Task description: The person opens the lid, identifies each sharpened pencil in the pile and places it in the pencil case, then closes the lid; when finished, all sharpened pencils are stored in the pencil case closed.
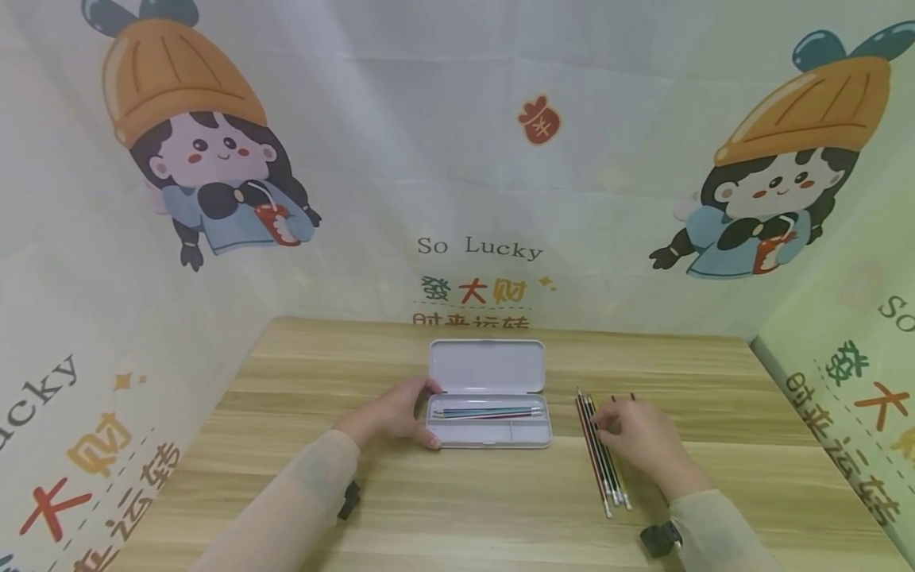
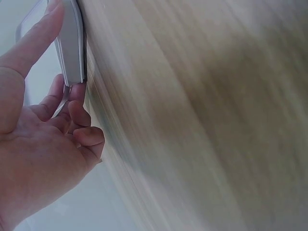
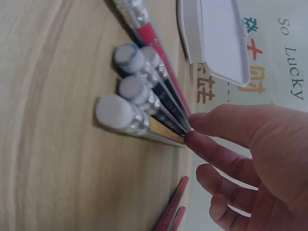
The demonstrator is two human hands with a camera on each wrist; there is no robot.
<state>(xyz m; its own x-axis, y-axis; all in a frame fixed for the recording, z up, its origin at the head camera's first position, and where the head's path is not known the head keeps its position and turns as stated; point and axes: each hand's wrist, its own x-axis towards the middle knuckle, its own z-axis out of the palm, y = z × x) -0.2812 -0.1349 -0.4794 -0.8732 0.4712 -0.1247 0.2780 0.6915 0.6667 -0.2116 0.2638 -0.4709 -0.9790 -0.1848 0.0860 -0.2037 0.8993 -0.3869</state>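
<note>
A white pencil case [image 1: 493, 434] lies with its lid [image 1: 488, 367] raised; several pencils [image 1: 486, 413] rest in its rear compartment. At the case's left end, my left hand [image 1: 400, 411] grips it, thumb at the front corner and fingers at the back. The left wrist view shows the fingers [image 2: 55, 96] round the case's corner. Right of the case lies a bundle of red, black and yellow pencils [image 1: 600, 461], eraser ends towards me. Over their middle, my right hand [image 1: 639, 437] pinches at a pencil between thumb and forefinger; white erasers [image 3: 114, 111] show in the right wrist view.
Two red, stick-like things [image 3: 172, 209] lie beyond the bundle in the right wrist view. All stands on a wood-grain table [image 1: 486, 508]. A printed cloth [image 1: 608, 191] hangs behind and at both sides of it.
</note>
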